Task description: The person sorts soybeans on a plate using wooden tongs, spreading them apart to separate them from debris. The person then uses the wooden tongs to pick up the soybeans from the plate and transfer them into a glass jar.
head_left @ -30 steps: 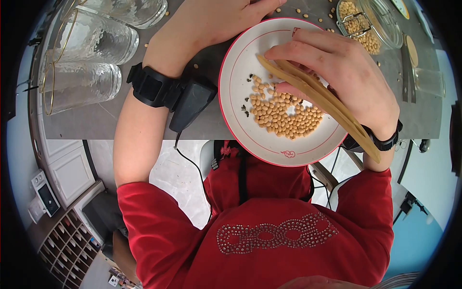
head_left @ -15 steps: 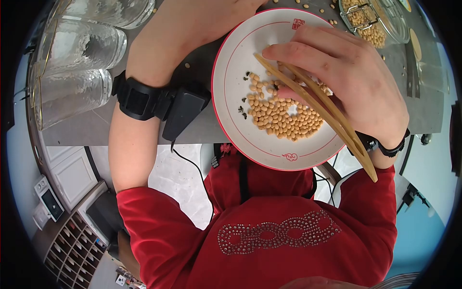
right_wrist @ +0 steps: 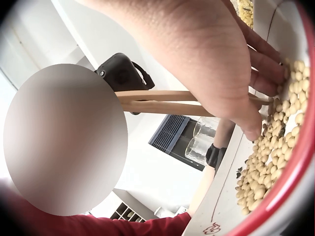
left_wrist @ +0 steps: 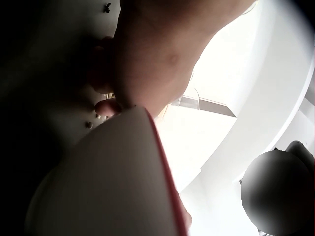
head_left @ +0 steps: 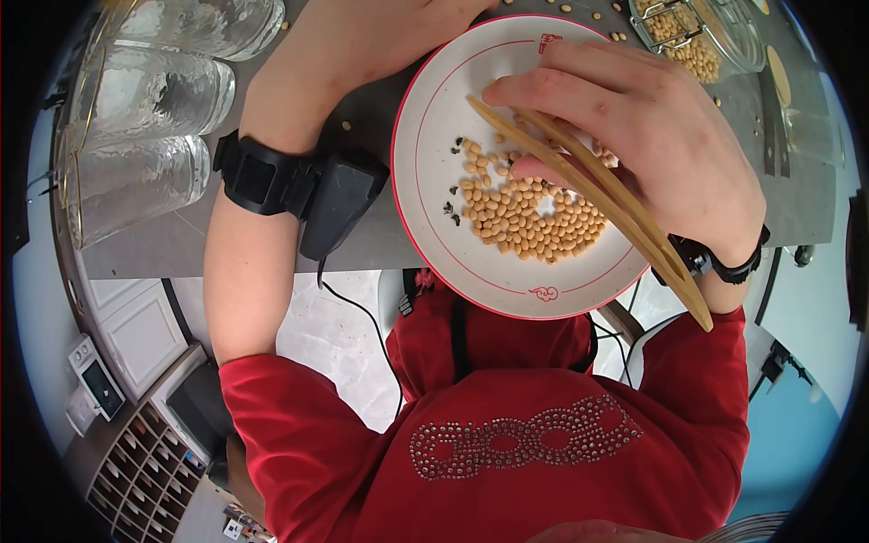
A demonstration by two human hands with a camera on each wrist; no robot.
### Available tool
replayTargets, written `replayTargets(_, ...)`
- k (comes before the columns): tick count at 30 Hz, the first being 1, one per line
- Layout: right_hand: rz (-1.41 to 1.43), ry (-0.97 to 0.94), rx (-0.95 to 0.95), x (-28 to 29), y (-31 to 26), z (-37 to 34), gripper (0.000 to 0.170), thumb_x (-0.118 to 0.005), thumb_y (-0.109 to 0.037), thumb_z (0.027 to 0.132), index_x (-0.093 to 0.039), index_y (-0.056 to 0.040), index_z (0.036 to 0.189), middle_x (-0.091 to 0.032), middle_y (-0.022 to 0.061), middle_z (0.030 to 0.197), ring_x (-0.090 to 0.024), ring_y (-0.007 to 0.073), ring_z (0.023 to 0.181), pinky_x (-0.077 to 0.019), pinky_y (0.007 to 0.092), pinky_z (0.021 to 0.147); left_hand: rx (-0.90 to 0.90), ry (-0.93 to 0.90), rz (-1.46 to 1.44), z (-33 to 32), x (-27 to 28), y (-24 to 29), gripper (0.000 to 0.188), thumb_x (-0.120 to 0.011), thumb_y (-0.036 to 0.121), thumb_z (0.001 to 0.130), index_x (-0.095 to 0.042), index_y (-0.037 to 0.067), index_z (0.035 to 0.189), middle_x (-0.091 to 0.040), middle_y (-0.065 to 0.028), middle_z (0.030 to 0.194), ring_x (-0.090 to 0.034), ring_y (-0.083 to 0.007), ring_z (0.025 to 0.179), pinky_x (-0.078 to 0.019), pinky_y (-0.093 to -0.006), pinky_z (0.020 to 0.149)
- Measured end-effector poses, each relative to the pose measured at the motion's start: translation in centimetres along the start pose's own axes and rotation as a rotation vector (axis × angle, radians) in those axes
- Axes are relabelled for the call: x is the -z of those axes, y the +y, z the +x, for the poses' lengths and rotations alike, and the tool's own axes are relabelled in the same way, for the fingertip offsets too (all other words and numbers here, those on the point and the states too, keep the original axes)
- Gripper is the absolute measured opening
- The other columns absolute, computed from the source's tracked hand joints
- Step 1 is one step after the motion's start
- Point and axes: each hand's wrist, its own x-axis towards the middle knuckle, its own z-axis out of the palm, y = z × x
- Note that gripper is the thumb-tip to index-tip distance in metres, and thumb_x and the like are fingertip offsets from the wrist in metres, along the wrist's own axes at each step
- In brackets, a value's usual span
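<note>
My right hand (head_left: 647,136) reaches over the white, red-rimmed plate (head_left: 434,217), holding a pair of wooden tongs (head_left: 625,208) across the palm. Its thumb and fingertips are down among the pale beans (head_left: 534,222) at the plate's right half. The tongs' tips point to the upper left, over the plate, and their joined end sticks out past its lower right rim. Small dark bits (head_left: 451,213) lie left of the beans. My left hand (head_left: 371,36) is by the plate's upper left rim, its thumb extended; the other fingers are past the head view's top edge and dark in the left wrist view.
Ribbed drinking glasses (head_left: 149,90) stand at the left. A clip-top glass jar (head_left: 688,54) holding beans is at the upper right. Loose beans (head_left: 347,126) are scattered on the grey table (head_left: 362,244), and the plate overhangs its front edge.
The arms of the tongs have spread apart, and their joined end has swung down in the head view. The view has shifted slightly; the left hand stays by the plate's rim.
</note>
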Motion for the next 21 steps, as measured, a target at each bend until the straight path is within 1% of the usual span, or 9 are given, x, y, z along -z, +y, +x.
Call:
replayTargets(1, 0.012, 0.001, -0.001, 0.00, 0.07, 0.05, 0.043, -0.082, -0.030, 0.081, -0.070, -0.0052, 0.115, -0.061, 0.0115, 0.091, -0.064, 0.0334, 0.082, -0.0528, 0.0419, 0.073, -0.001, 0.002, 0.003, 0.10, -0.03, -0.06, 0.028, -0.065, 0.021, 0.099, -0.062, -0.002, 0.084, -0.056, -0.0218, 0.069, -0.052, -0.0367, 0.058, -0.0409, -0.0394, 0.056)
replayTargets(3, 0.011, 0.010, 0.017, 0.01, 0.22, 0.15, 0.042, -0.081, -0.029, 0.082, -0.070, -0.0055, 0.115, -0.061, 0.0113, 0.090, -0.064, 0.0331, 0.082, -0.0526, 0.0417, 0.072, 0.033, -0.005, -0.051, 0.25, -0.16, -0.40, 0.030, -0.066, 0.021, 0.099, -0.059, -0.003, 0.081, -0.050, -0.0187, 0.063, -0.042, -0.0280, 0.054, -0.0369, -0.0369, 0.054)
replayTargets(4, 0.010, 0.017, 0.033, 0.03, 0.27, 0.17, 0.042, -0.081, -0.029, 0.082, -0.070, -0.0059, 0.115, -0.061, 0.0110, 0.090, -0.064, 0.0327, 0.081, -0.0524, 0.0414, 0.072, 0.032, -0.004, -0.048, 0.17, -0.13, -0.34, 0.030, -0.066, 0.021, 0.099, -0.059, -0.003, 0.081, -0.050, -0.0187, 0.063, -0.042, -0.0280, 0.054, -0.0369, -0.0369, 0.054)
replayTargets(6, 0.002, 0.013, 0.024, 0.03, 0.29, 0.18, 0.041, -0.081, -0.028, 0.082, -0.070, -0.0058, 0.115, -0.061, 0.0106, 0.089, -0.064, 0.0324, 0.080, -0.0522, 0.0411, 0.071, 0.015, 0.010, -0.048, 0.12, -0.08, -0.19, 0.030, -0.066, 0.020, 0.099, -0.058, -0.003, 0.081, -0.045, -0.0157, 0.061, -0.038, -0.0222, 0.054, -0.0353, -0.0357, 0.053)
replayTargets(7, -0.003, 0.006, 0.014, 0.03, 0.30, 0.18, 0.040, -0.081, -0.028, 0.083, -0.070, -0.0058, 0.115, -0.060, 0.0103, 0.088, -0.063, 0.0320, 0.079, -0.0520, 0.0408, 0.071, 0.013, 0.011, -0.047, 0.17, -0.13, -0.21, 0.030, -0.066, 0.020, 0.099, -0.058, -0.003, 0.081, -0.045, -0.0157, 0.061, -0.038, -0.0222, 0.054, -0.0353, -0.0357, 0.053)
replayTargets(9, 0.009, 0.008, 0.015, 0.03, 0.36, 0.22, 0.040, -0.081, -0.028, 0.083, -0.070, -0.0058, 0.115, -0.060, 0.0101, 0.087, -0.063, 0.0318, 0.079, -0.0518, 0.0406, 0.070, 0.040, 0.009, -0.063, 0.28, -0.24, -0.32, 0.030, -0.067, 0.019, 0.099, -0.059, -0.003, 0.081, -0.043, -0.0137, 0.060, -0.036, -0.0191, 0.054, -0.0344, -0.0349, 0.052)
replayTargets(21, 0.031, 0.025, 0.032, -0.16, 0.56, 0.29, 0.038, -0.080, -0.025, 0.085, -0.069, -0.0055, 0.115, -0.060, 0.0103, 0.085, -0.062, 0.0318, 0.077, -0.0508, 0.0406, 0.068, 0.041, 0.015, -0.052, 0.28, -0.25, -0.22, 0.030, -0.067, 0.020, 0.099, -0.058, -0.004, 0.081, -0.042, -0.0123, 0.061, -0.036, -0.0172, 0.055, -0.0343, -0.0344, 0.052)
